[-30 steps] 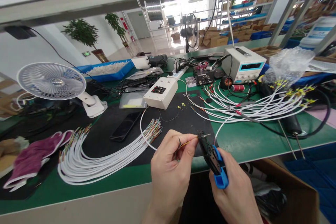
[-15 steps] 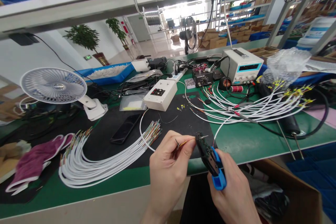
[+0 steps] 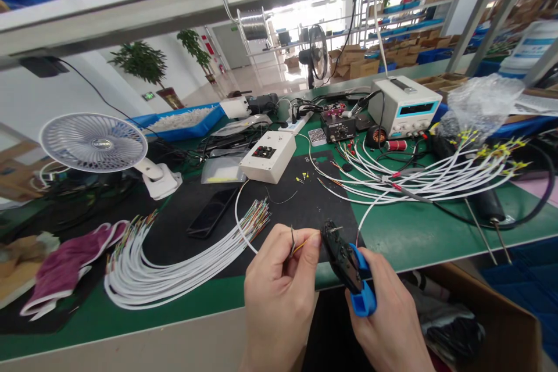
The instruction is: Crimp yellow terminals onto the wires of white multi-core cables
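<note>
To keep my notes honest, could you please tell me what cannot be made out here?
In the head view:
Tip of the orange wire: hidden by the left hand and pliers; whether it sits in the jaws is unclear.
Fingertips of the right hand: mostly hidden by the hand itself and the pliers.
Lettering on the white fan: too small and blurred.
Cardboard box: cut off by the bottom edge.
</note>
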Demonstrator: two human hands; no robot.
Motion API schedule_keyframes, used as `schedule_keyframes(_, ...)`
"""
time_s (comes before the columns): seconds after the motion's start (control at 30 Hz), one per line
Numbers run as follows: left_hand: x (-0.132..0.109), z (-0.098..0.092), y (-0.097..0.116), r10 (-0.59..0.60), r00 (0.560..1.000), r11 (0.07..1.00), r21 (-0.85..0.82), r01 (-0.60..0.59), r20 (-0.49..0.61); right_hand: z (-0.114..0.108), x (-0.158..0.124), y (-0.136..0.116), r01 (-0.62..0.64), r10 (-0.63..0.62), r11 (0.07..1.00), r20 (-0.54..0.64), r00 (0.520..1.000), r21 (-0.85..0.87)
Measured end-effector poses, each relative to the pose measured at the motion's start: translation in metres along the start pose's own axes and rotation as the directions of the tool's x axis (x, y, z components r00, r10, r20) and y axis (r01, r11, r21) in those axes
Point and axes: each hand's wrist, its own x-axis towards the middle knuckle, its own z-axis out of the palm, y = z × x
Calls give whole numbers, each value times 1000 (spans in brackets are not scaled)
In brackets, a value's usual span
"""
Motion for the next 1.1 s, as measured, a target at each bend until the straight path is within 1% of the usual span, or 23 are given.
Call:
schedule_keyframes(0.1,1,0,0,-17,1000,999,-28,18,16,0,0,0,0,0,1000,3,1000,-7)
schedule_keyframes(0.27,5,0,-5,-52,996,992,-109,60,73,-2,2,-2,3,-3,1000,20,1000,-4)
schedule_keyframes(0.43,6,0,-3,-50,995,987,-147,61,81,-3,3,-2,-6,6,1000,8,1000,18)
schedule_keyframes(0.6,7,3,0,-50,995,983,-169,64,85,-5,5,-2,-19,19,997,11,1000,76)
schedule_keyframes(0.8,6,5,0,-38,998,988,-149,46,55,-3,15,-3,-28,31,986,-13,999,162)
schedule_keyframes(0.93,7,8,-1,-13,999,991,-130,18,43,0,22,4,-24,32,989,-55,998,145)
schedule_keyframes(1.1,9,16,2,43,999,990,-137,-40,19,1,27,12,-36,46,991,-77,996,127)
